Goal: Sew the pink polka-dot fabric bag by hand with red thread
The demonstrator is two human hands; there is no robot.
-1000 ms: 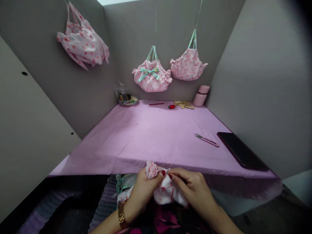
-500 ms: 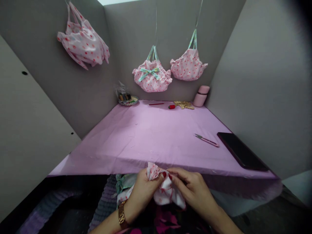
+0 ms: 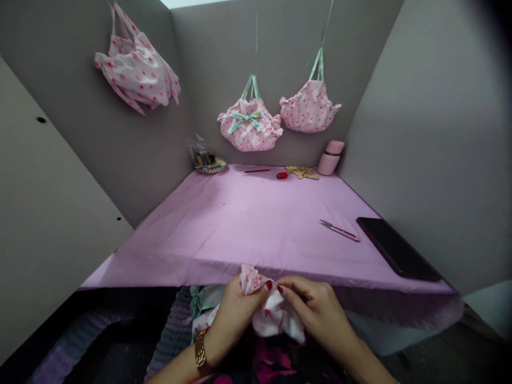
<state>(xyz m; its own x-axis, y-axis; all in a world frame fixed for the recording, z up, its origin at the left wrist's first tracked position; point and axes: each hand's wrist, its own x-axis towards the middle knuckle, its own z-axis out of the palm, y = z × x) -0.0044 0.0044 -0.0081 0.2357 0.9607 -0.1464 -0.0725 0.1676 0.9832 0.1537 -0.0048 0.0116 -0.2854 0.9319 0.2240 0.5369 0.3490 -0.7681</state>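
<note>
At the table's near edge, my left hand (image 3: 240, 300) is closed on a bunched piece of white cloth with pink-red dots (image 3: 272, 320). A gathered tuft of it pokes up between thumb and fingers, and the rest hangs below with red trim along it. My right hand (image 3: 316, 305) pinches thumb and forefinger together close to the left thumb, at the cloth's upper edge. Whatever sits in that pinch is too small to make out. More dotted cloth with green ties (image 3: 205, 301) lies on the lap, left of my left wrist.
On the pink-covered table (image 3: 248, 213) lie thread snips (image 3: 339, 230), a dark phone (image 3: 394, 248), a red thread spool (image 3: 282, 175), a thin red stick (image 3: 256, 170), a beige woven piece (image 3: 302, 172), a pink flask (image 3: 330, 158) and a basket (image 3: 213, 169). Dotted garments (image 3: 250, 128) hang above.
Both hands stay in nearly the same place. The right fingertips have shifted very slightly against the cloth, and the tuft in the left hand sits a touch higher.
</note>
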